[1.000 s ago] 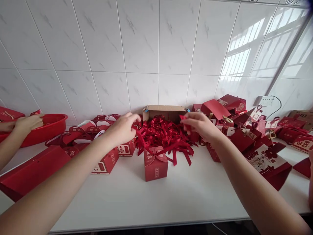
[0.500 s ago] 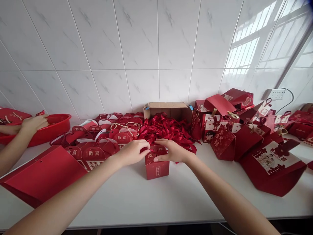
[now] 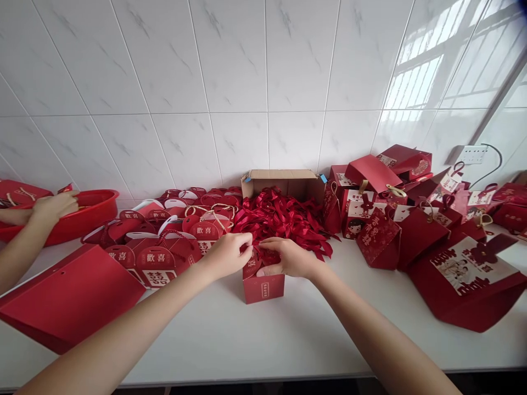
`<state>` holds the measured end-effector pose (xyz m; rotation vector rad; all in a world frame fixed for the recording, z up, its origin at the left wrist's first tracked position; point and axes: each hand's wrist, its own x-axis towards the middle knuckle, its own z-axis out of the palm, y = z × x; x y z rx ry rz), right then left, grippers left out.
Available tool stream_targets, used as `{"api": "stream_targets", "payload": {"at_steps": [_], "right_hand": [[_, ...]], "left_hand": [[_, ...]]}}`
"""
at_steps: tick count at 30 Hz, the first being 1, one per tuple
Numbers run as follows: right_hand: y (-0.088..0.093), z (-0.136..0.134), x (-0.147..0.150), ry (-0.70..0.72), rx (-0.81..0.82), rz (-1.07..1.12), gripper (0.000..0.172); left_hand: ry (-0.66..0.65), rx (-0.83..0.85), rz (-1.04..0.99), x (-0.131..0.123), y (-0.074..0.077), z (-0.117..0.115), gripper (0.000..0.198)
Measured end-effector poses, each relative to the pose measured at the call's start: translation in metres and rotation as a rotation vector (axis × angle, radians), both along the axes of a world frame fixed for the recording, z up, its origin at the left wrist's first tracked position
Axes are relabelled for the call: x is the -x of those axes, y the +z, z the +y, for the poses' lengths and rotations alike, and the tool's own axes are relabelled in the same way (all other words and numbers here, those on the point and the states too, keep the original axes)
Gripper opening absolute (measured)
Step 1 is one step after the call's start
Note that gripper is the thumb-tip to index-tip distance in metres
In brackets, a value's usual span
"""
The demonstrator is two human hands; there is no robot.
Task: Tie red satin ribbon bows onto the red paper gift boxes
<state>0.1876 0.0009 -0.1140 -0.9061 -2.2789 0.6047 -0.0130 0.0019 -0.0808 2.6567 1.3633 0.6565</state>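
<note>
A small red gift box [image 3: 264, 288] stands upright on the white table, with gold print on its front. My left hand [image 3: 231, 252] is at its top left, thumb and fingers pinched together on a thin red ribbon [image 3: 256, 253] that is partly hidden by the fingers. On the other side my right hand [image 3: 293, 257] curves over the top of the box, its thumb along the front upper edge and its fingers reaching behind. Just beyond both hands lies a heap of red satin ribbons [image 3: 284, 216], spilling out of a cardboard box [image 3: 284, 175].
Several red boxes with handles [image 3: 155, 259] crowd the left, beside a large red folded carton [image 3: 74, 296]. Another person's hand [image 3: 55, 204] reaches into a red plastic basin [image 3: 96, 206]. Red gift boxes [image 3: 465, 282] are piled on the right, below a wall socket [image 3: 473, 154].
My right thumb and fingers have shifted slightly on the top of the gift box. My left hand has moved up a little, still pinched. The view has tilted slightly.
</note>
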Motion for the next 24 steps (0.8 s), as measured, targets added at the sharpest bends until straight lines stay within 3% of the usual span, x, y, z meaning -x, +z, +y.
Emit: {"api": "stream_targets", "payload": {"at_steps": [13,16,20,24], "right_hand": [[-0.005,0.001,-0.001,-0.004,0.032,0.031,0.058],[-0.006,-0.001,-0.001,-0.015,0.038,0.057,0.064],[-0.010,-0.008,-0.007,-0.138,0.057,0.179,0.073],[-0.018,-0.015,-0.019,-0.298,0.220,0.219,0.062]], "left_hand": [[-0.084,0.007,-0.052,0.011,-0.006,-0.009,0.017],[-0.102,0.011,-0.052,0.013,-0.006,-0.011,0.016],[-0.102,0.014,-0.050,0.015,-0.005,-0.014,0.017],[-0.094,0.037,-0.048,0.015,-0.003,-0.018,0.021]]}}
